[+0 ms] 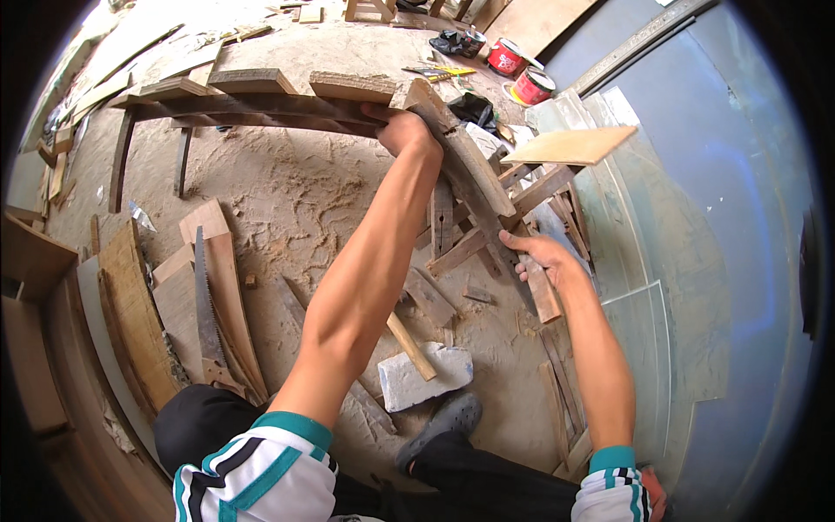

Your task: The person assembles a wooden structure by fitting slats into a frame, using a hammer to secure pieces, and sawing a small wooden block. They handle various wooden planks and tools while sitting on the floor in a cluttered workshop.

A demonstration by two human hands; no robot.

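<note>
1. The left hand (405, 132) is closed over the right end of a long, dark brown wooden frame (261, 111); most of its fingers are hidden.
2. That frame stretches left across the far part of the work area, with legs pointing down at its left end and short, thick, light brown wooden pieces (252, 81) along its top.
3. A long, dark, slanting wooden beam (474, 202) runs from beside the left hand toward the near right; whether it is joined to the frame cannot be told. A thick, pale brown plank (483, 170) lies along its right side.
4. The right hand (550, 257) grasps a small, flat, light brown wooden block (541, 289), its thumb at the right edge of the beam's near part.
5. Right of the plank, a pale, flat wooden board (570, 145) rests above some wooden bars.
6. Nearer, below the beam, a rough white block (426, 379) lies on the dusty, sand-coloured floor (287, 196), with a round, pale wooden handle (410, 346) across its top.
7. To the left, a long-bladed handsaw (207, 304) lies on wooden boards (228, 287).
8. Far right, red cans (506, 57) stand on the floor; large glass sheets (678, 200) fill the right side.
</note>
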